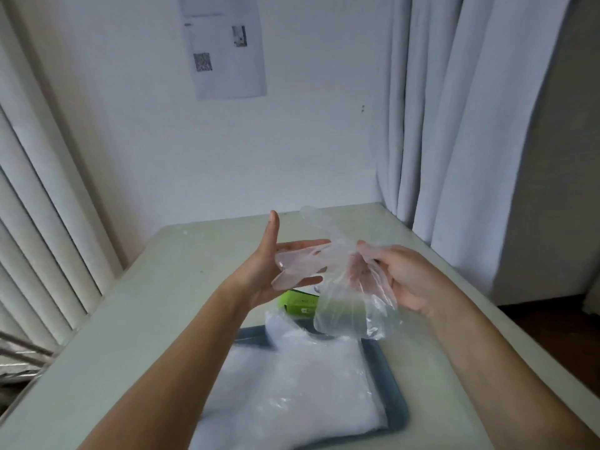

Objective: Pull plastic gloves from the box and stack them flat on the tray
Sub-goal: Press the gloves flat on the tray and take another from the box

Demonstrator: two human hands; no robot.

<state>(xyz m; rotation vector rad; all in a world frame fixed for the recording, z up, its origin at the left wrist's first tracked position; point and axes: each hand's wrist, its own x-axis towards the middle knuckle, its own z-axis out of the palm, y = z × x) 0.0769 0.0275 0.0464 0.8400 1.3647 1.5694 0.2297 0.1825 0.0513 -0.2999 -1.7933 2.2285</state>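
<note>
A clear plastic glove (344, 287) hangs in the air above the table, crumpled and partly draped over both hands. My right hand (406, 274) pinches its upper part with curled fingers. My left hand (276, 264) is spread flat with straight fingers and thumb up, the glove's finger end lying across its fingers. Below them a green glove box (298, 302) lies on the table, mostly hidden behind the glove. A dark grey tray (388, 381) sits nearer me, covered by a flat stack of clear gloves (292, 391).
The pale table (156, 306) meets a white wall at the back. Grey curtains (470, 125) hang at the right corner and window blinds (42, 222) run along the left. A printed sheet (224, 47) is stuck on the wall.
</note>
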